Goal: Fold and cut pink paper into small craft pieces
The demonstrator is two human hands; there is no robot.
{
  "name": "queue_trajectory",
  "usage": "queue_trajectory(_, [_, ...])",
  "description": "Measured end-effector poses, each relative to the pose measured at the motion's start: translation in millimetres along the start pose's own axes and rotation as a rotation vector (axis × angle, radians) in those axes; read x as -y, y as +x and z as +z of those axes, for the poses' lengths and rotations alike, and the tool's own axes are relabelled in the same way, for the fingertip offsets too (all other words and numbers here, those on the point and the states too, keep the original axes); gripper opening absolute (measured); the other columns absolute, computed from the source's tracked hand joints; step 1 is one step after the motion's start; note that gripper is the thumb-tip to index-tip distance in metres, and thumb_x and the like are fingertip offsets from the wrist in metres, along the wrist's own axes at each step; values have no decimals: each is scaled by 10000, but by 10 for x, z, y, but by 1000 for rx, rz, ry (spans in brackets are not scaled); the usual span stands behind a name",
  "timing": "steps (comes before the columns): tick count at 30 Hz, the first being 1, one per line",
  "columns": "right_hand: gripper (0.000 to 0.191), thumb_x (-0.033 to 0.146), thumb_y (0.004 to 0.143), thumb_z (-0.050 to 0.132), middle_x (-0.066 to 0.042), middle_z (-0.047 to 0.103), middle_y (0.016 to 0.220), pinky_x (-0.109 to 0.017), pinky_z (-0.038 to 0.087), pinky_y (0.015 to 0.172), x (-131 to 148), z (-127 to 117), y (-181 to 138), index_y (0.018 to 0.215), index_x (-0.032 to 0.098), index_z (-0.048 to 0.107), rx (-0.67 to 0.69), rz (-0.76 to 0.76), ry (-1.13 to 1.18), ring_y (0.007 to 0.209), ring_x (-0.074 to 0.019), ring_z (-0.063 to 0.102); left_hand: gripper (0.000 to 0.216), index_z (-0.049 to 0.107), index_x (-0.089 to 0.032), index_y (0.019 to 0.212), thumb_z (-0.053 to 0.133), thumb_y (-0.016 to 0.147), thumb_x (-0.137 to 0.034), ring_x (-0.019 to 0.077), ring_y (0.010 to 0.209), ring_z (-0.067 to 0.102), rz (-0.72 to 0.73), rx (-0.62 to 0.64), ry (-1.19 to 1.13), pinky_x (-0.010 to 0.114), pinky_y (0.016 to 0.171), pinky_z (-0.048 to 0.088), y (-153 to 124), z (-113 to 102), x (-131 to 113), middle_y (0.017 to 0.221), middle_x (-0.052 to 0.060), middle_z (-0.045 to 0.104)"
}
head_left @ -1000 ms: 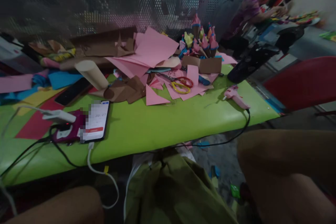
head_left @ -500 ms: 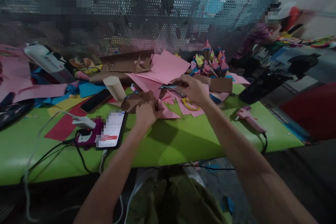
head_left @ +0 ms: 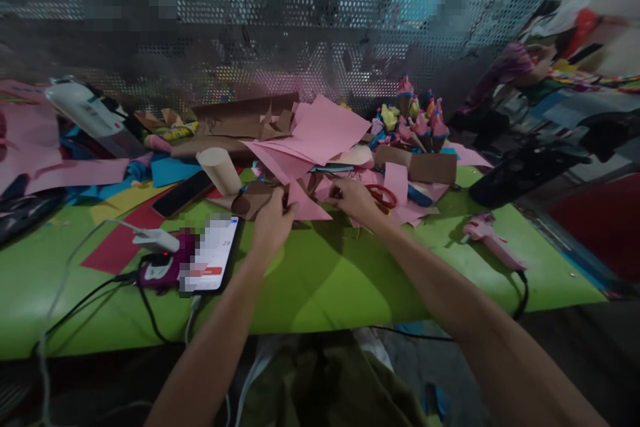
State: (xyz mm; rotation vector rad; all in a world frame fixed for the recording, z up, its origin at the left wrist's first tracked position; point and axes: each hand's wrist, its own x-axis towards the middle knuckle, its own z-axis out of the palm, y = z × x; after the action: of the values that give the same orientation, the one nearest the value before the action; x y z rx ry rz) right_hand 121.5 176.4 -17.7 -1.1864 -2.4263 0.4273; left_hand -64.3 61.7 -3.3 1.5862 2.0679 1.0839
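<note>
Grip, left: left hand (head_left: 273,221) was closed on the left edge of the pink triangle (head_left: 309,205), with the paper pinched between thumb and fingers.
Grip, right: right hand (head_left: 354,200) lay palm down, fingers curled onto the pink scraps (head_left: 403,212); could not tell whether it grasped anything.
Pink triangle: lay flat near the middle of the green table (head_left: 350,280), at the near edge of the paper heap, between the two hands.
Scissors: red-handled scissors (head_left: 383,197) lay just right of the right hand, on the pink scraps; blades hidden.
Brown scraps: torn brown paper (head_left: 253,200) lay just left of the left hand, touching the triangle's left side.
Paper heap: large pink sheets (head_left: 325,127) were stacked far of both hands, overlapping brown card.
Tube: a cream paper tube (head_left: 220,170) lay tilted, left of the heap.
Phones: a lit phone (head_left: 215,255) lay near-left of the left hand, against a purple power bank (head_left: 159,268) with cables attached; a dark phone (head_left: 183,193) lay farther back.
Glue gun: a pink glue gun (head_left: 487,237) lay on the table well right of the right hand, its cord running over the near edge.
Cones: a cluster of coloured paper cones (head_left: 415,121) stood far right, behind a brown box (head_left: 425,167).
Backdrop: a perforated metal screen (head_left: 300,47) ran along the far side.
Other person: a person's sleeve (head_left: 505,67) showed far right, blurred.
</note>
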Motion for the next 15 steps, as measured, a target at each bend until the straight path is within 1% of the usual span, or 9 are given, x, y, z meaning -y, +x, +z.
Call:
queue_trajectory(2, [197,263,780,706,-96,696,965,-309,421,741,-3,49,-7,947,168,661,-23,45,-4,881,-231,611,133,556,-221,924,617,807,-238,237,824,634,12,-62,-195,347,753,488,42,-19,62,881,59,664])
queue_trajectory(5, [351,223,770,693,-94,700,1014,-312,429,735,8,91,-11,1109,172,620,-32,98,40,890,-240,625,157,564,-210,914,625,771,-230,189,797,620,-36,-65,-513,284,690,490,82,-9,99,891,38,655])
queue_trajectory(8, [540,189,751,691,-83,703,1015,-305,430,712,25,82,-12,1274,184,555,-14,126,106,862,-237,630,186,580,-202,892,636,716,-225,131,660,567,-134,-39,-718,224,584,451,89,0,81,798,-1,624])
queue_trajectory(10, [598,198,756,683,-72,706,962,-297,424,689,26,48,-8,1333,185,524,1,143,153,823,-231,626,203,591,-200,879,641,684,-225,99,556,502,-200,-22,-794,198,516,405,83,-4,59,711,-30,585])
queue_trajectory(11, [570,206,756,678,-70,706,940,-295,419,685,21,23,-5,1309,178,547,-1,142,168,814,-229,621,202,598,-197,864,646,670,-227,87,524,474,-227,-15,-820,188,490,380,78,-7,48,685,-37,572])
queue_trajectory(12, [492,212,753,673,-71,704,924,-293,413,685,12,-5,-1,1238,169,596,-9,133,175,811,-227,616,193,605,-193,842,651,659,-229,78,506,454,-249,-10,-842,180,473,359,74,-10,38,671,-39,566])
queue_trajectory(14, [246,228,741,662,-65,694,880,-288,392,678,-15,-69,8,978,161,677,-27,97,184,793,-218,601,154,620,-184,790,644,644,-226,73,506,448,-276,3,-870,173,464,348,67,-15,20,663,-31,566])
queue_trajectory(15, [125,243,739,653,-52,680,823,-283,377,661,-30,-100,11,835,163,667,-30,83,200,760,-208,587,138,628,-181,772,629,640,-223,76,513,456,-285,11,-878,175,468,360,63,-17,12,662,-27,568])
